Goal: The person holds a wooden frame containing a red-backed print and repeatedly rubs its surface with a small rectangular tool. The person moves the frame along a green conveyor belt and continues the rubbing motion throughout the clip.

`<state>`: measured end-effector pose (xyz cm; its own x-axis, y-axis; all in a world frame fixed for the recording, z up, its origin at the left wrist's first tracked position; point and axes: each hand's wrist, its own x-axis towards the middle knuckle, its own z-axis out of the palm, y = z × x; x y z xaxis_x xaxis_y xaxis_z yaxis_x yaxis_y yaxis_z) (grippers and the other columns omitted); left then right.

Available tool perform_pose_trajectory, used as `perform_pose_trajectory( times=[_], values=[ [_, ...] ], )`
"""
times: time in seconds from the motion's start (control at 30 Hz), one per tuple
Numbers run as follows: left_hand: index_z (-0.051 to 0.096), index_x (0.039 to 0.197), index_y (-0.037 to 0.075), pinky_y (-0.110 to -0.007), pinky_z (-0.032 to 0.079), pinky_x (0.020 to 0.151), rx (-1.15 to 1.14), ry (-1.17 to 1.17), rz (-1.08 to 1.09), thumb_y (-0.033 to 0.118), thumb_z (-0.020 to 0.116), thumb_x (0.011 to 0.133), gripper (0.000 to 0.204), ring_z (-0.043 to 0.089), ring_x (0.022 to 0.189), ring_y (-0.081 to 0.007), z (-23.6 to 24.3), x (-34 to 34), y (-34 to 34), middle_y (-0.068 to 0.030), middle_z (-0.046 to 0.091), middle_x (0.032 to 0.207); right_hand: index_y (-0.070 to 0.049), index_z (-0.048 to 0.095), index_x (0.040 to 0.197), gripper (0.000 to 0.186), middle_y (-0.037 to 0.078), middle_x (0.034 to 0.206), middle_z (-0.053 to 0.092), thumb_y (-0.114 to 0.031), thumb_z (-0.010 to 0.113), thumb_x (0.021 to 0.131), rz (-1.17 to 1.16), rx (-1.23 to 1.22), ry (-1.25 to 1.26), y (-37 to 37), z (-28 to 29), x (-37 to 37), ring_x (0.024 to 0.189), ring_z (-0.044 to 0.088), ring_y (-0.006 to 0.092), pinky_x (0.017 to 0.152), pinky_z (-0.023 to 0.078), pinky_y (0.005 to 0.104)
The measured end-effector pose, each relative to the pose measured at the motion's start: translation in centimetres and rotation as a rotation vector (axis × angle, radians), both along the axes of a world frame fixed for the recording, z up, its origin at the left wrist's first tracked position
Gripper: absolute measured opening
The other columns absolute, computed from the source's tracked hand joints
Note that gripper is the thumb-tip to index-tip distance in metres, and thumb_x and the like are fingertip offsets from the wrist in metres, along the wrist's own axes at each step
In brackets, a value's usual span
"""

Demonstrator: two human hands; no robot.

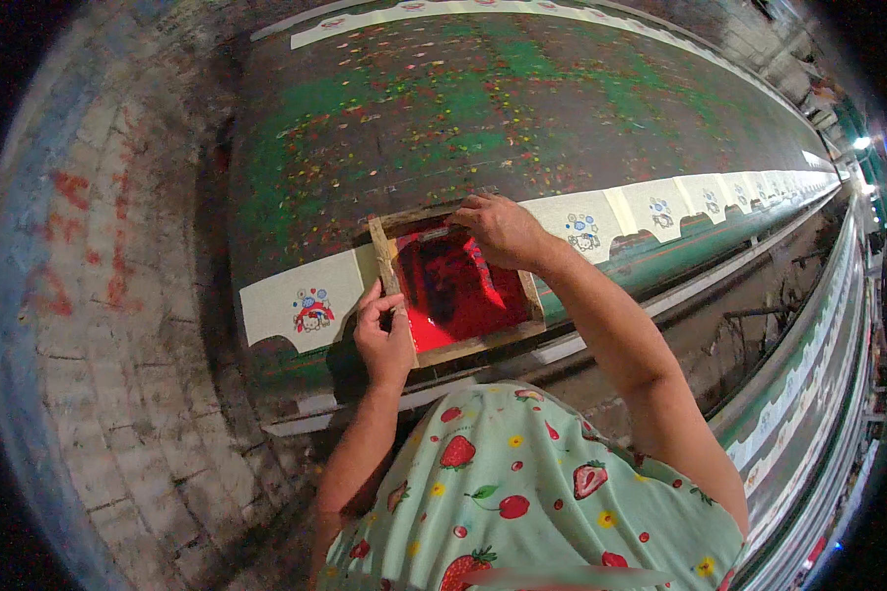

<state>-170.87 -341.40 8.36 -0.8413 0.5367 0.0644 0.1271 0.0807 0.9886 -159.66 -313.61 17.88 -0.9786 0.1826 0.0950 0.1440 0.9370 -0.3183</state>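
Observation:
A wooden screen frame (473, 341) full of wet red ink (443, 315) lies on the near edge of a long green printing table (325, 148). My left hand (384, 335) is closed on the frame's left side. My right hand (498, 229) is at the frame's top, fingers curled over what looks like a squeegee (434, 233), partly hidden by them. A cream fabric piece (266, 305) with a small coloured cartoon print lies just left of the frame; a row of similar printed pieces (581, 212) runs to the right.
A paved floor (118, 394) with red painted marks is at left. A metal rail (601, 310) runs along the table's near side, with a dark gap beside it. Another long table (769, 433) with fabric pieces stands at right. More pale pieces (394, 17) line the far edge.

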Motion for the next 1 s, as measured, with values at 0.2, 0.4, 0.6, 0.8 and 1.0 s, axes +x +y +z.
perform_pose_trajectory(
  times=[0.2, 0.4, 0.6, 0.8, 1.0],
  values=[
    [0.078, 0.116, 0.001, -0.046, 0.048, 0.126, -0.009, 0.098, 0.007, -0.013, 0.070, 0.095, 0.026, 0.061, 0.153, -0.0341, 0.0, 0.3, 0.1, -0.0254, 0.062, 0.164, -0.009, 0.074, 0.140, 0.053, 0.018, 0.130, 0.072, -0.009, 0.072, 0.087, -0.046, 0.106, 0.009, -3.7, -1.1, 2.3, 0.127, 0.067, 0.0422, 0.113, 0.053, 0.0541],
    [0.077, 0.127, 0.001, -0.045, 0.046, 0.128, 0.021, 0.099, -0.024, -0.015, 0.069, 0.093, 0.038, 0.058, 0.155, -0.0339, 0.2, 0.2, 0.2, -0.0245, 0.058, 0.168, -0.011, 0.077, 0.134, 0.050, 0.011, 0.125, 0.072, -0.014, 0.077, 0.084, -0.022, 0.127, 0.008, -9.8, -0.7, 7.1, 0.119, 0.067, 0.0360, 0.108, 0.056, 0.0487],
    [0.077, 0.129, 0.002, -0.048, 0.045, 0.129, -0.109, 0.201, -0.021, -0.009, 0.075, 0.090, 0.040, 0.058, 0.154, -0.0386, 0.6, 0.6, 0.3, -0.0251, 0.059, 0.167, -0.014, 0.077, 0.139, 0.055, 0.009, 0.129, 0.072, -0.017, 0.080, 0.084, -0.039, 0.050, -0.027, -13.3, -0.2, 10.3, 0.124, 0.067, 0.0331, 0.110, 0.053, 0.0486],
    [0.080, 0.121, 0.002, -0.049, 0.044, 0.129, -0.200, 0.321, -0.048, -0.009, 0.076, 0.081, 0.041, 0.058, 0.154, -0.0403, 1.3, 0.3, 0.0, -0.0267, 0.059, 0.167, -0.012, 0.077, 0.136, 0.049, 0.011, 0.137, 0.071, -0.020, 0.086, 0.088, -0.018, -0.107, -0.021, -13.3, 0.0, 11.9, 0.133, 0.065, 0.0343, 0.115, 0.052, 0.0500],
    [0.080, 0.108, 0.001, -0.047, 0.046, 0.128, -0.128, 0.199, -0.024, -0.013, 0.074, 0.079, 0.032, 0.058, 0.155, -0.0389, 2.3, 0.7, 1.0, -0.0272, 0.058, 0.169, -0.008, 0.076, 0.135, 0.042, 0.016, 0.140, 0.071, -0.019, 0.088, 0.096, -0.335, -0.302, 0.426, -10.8, -1.1, 16.6, 0.135, 0.066, 0.0376, 0.116, 0.053, 0.0501]
  ],
)
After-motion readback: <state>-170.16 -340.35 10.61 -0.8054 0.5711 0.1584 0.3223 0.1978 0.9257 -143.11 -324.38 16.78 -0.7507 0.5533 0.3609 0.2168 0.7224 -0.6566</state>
